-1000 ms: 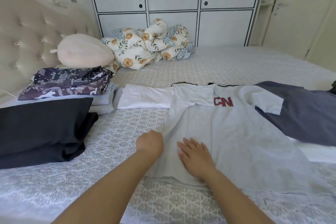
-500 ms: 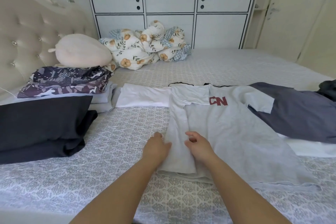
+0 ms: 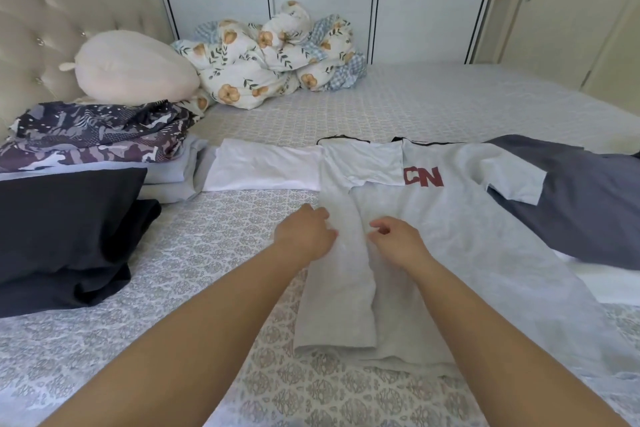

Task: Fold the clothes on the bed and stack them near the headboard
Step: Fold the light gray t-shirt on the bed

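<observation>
The grey T-shirt (image 3: 450, 236) with the red "CN" print lies flat on the bed (image 3: 415, 107), between the folded stack (image 3: 97, 135) by the headboard (image 3: 45, 28) and a dark grey garment (image 3: 581, 201) on its far side. The shirt's edge nearest the stack is already turned inward as a long narrow flap, while the sleeve on that side sticks out toward the stack.

The cloth looks thin, light and limp. It should crease wherever it is pressed and will likely slide or bunch on the patterned bed cover if dragged, so the best holds are probably the fold edge, the hem corners and the shoulder seam, lifted rather than pulled.

The left hand (image 3: 306, 236) rests on the outer edge of the flap with fingers curled down against the fabric; whether it pinches the cloth cannot be told. The right hand (image 3: 398, 243) sits at the flap's inner edge, fingers loosely bent, thumb and forefinger close together above the cloth, apparently gripping nothing.
</observation>
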